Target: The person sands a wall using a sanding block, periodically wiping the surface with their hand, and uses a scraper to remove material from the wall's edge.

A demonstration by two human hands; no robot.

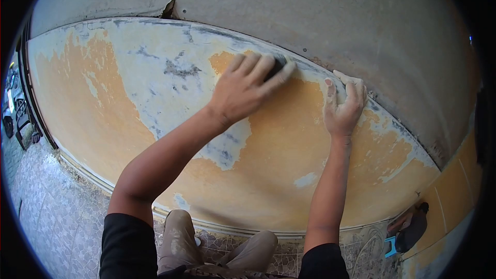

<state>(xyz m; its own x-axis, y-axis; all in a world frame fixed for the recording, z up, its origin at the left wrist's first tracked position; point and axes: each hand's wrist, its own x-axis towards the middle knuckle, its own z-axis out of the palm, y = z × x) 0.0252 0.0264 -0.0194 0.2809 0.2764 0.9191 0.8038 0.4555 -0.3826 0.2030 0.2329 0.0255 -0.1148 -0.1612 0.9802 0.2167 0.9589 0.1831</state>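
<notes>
Two bare hands work near the upper edge (248,41) of a painted wall (279,139). The left hand (240,90) is clamped on a dark block (277,67), its fingers curled over it; the block, partly hidden by them, lies against the wall just below the edge. The right hand (345,111), whitened with dust, rests at the same edge, thumb parted from the fingers; whether it grips anything cannot be told. Pale patches (155,80) interrupt the orange coat; a grey surface (320,15) with an open crack (169,8) adjoins above. Below are dusty trouser knees (180,227) and a patterned floor (51,201); at lower right, another person (415,230) appears beside a blue stool (391,246).

Likely hazards: the block could skid over the edge if pushed too far upward, scraping the knuckles on the grey surface. Uneven pressure where orange coat meets pale patch could gouge or chip the wall. Dust on the fingers could loosen the right hand's hold, and a sideways slip of the left could strike it.
</notes>
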